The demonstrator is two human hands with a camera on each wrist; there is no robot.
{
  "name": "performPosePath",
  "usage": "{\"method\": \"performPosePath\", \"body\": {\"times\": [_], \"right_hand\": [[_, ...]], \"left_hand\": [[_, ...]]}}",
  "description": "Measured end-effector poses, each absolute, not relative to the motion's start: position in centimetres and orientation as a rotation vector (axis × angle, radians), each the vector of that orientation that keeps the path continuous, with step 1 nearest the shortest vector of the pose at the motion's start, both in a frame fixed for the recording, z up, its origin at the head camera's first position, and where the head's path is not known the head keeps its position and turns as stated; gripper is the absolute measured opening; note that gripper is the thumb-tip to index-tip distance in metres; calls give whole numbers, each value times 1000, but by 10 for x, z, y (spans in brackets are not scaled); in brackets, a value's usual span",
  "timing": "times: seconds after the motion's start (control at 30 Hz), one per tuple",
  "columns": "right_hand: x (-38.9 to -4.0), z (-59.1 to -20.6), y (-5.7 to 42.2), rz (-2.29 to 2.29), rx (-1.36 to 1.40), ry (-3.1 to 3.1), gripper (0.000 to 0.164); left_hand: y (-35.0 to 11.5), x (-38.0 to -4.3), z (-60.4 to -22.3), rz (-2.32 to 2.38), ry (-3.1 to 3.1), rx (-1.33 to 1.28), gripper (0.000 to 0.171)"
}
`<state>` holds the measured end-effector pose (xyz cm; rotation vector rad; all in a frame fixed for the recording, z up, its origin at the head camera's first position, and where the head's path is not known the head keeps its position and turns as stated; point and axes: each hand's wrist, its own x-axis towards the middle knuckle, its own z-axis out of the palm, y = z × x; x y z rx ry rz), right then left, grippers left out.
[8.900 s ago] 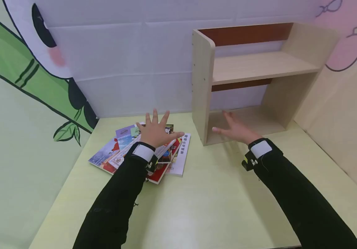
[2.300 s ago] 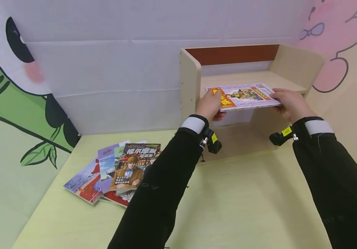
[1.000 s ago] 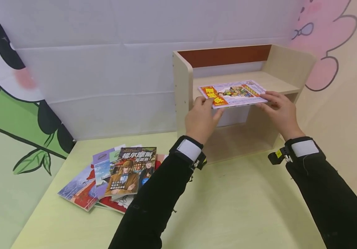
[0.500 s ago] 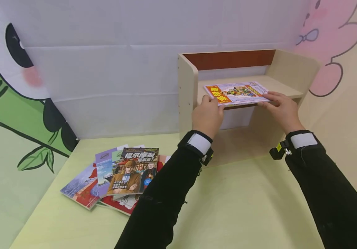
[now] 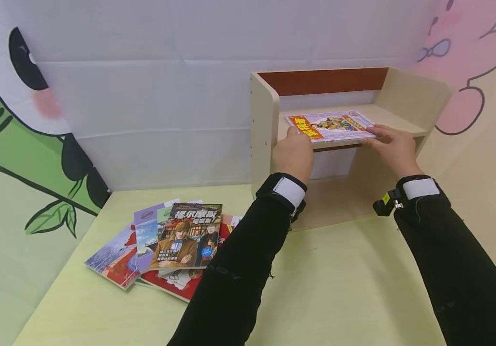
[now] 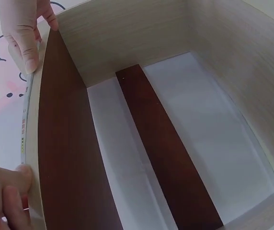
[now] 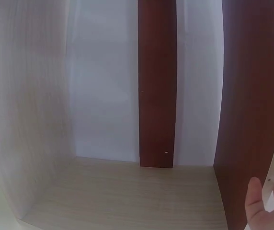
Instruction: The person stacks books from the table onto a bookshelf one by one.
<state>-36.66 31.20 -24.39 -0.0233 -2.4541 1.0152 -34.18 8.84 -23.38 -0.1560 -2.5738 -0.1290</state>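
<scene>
A thin white-and-orange book (image 5: 332, 126) lies flat on the upper board of a pale wooden bookshelf (image 5: 262, 120), cover up, its spine along the front edge. My left hand (image 5: 294, 153) grips the book's left front corner with curled fingers; its thumb is hidden in the head view. At the right front corner my right hand (image 5: 392, 146) holds the book, fingertips over the cover and thumb by the front edge. Seen from the left wrist, the book's spine (image 6: 24, 127) runs between both hands. In the right wrist view my right hand (image 7: 271, 206) touches the board's edge.
Several books overlap on the pale table (image 5: 317, 288) at left, a detective-cover book (image 5: 185, 235) on top and a red book (image 5: 172, 283) beneath. A brown rail (image 5: 323, 82) spans the shelf's back. Its lower compartment (image 7: 142, 196) opens below the hands.
The book has gone from above the shelf's front, in both hands, down onto the upper board and further back. Earlier still, both hands were spread above the table, holding nothing.
</scene>
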Motion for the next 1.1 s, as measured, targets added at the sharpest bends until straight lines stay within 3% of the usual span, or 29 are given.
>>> {"method": "performPosePath", "body": {"times": [0.47, 0.83, 1.1], "right_hand": [[-370, -238, 307, 991, -123, -2522, 67], [-362, -243, 294, 938, 26, -2498, 63], [-339, -258, 279, 1116, 30, -2403, 66]], "left_hand": [[88, -344, -232, -86, -2612, -151, 28], [85, -346, -234, -149, -2612, -184, 33], [72, -327, -252, -227, -2379, -455, 30]]}}
